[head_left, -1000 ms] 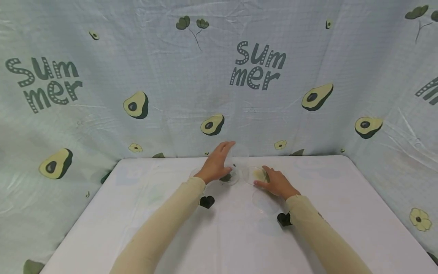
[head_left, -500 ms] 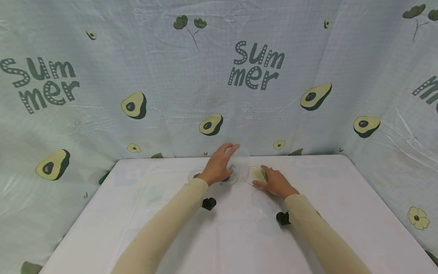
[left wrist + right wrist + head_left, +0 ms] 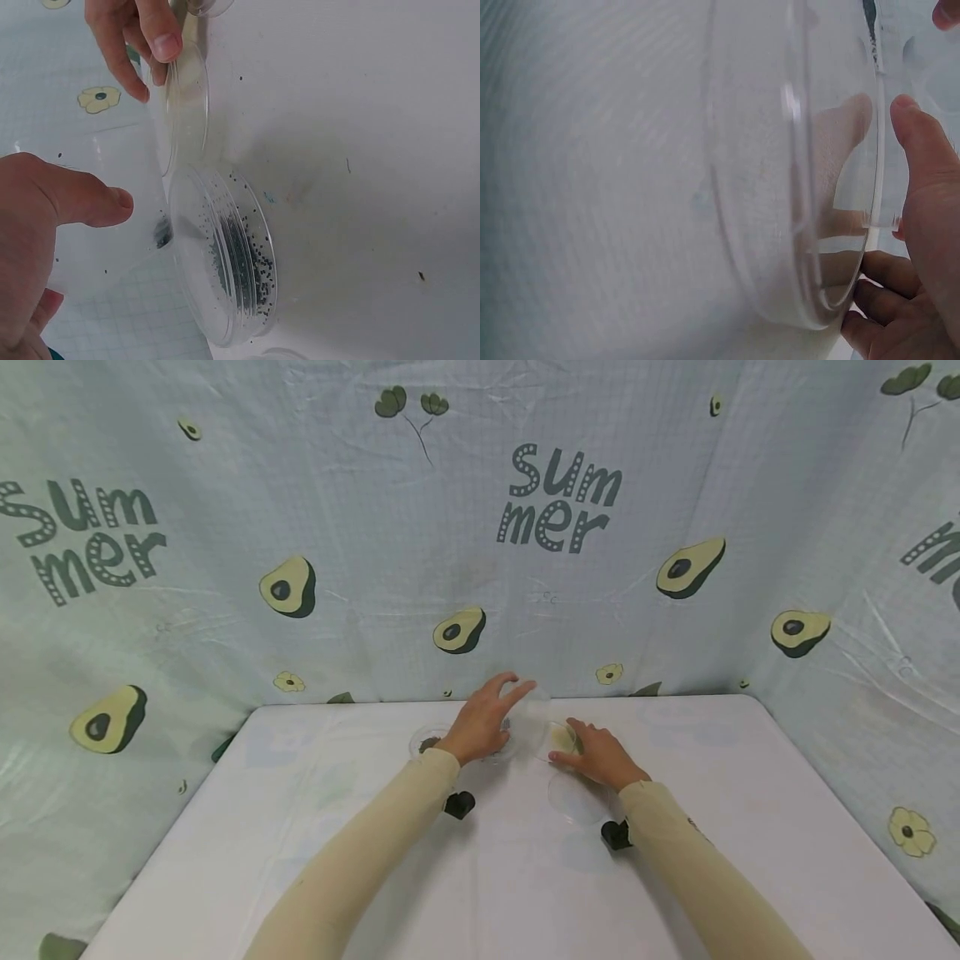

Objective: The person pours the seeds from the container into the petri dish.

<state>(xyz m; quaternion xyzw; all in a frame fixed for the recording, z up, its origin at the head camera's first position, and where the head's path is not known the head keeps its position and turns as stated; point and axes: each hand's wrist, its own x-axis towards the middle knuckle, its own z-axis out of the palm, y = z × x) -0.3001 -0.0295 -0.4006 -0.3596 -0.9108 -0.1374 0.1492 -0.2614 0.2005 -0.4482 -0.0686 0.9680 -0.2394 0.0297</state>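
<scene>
My left hand [image 3: 480, 724] grips a clear, see-through plastic piece [image 3: 112, 172], which looks like a petri dish lid held up on edge. Just beneath it a petri dish [image 3: 259, 300] with small dark grains stands on the table, largely covered by that hand in the head view. To the right, thumb and fingers of my right hand [image 3: 600, 757] hold the side of another petri dish [image 3: 558, 740] with pale yellowish contents. Its clear rim [image 3: 802, 150] fills much of the right wrist view. The held piece overlaps the right-hand dish in the head view.
Left of the left hand stands another clear dish [image 3: 429, 744] with dark contents. A clear round lid [image 3: 576, 799] lies in front of the right hand. Small black mounts [image 3: 460, 805] sit by the wrists. A patterned cloth [image 3: 375, 527] hangs behind the white table [image 3: 487, 877].
My left hand has moved slightly right with the clear piece, toward the right-hand dish, uncovering more of the dish at the left. My right hand stays at its dish.
</scene>
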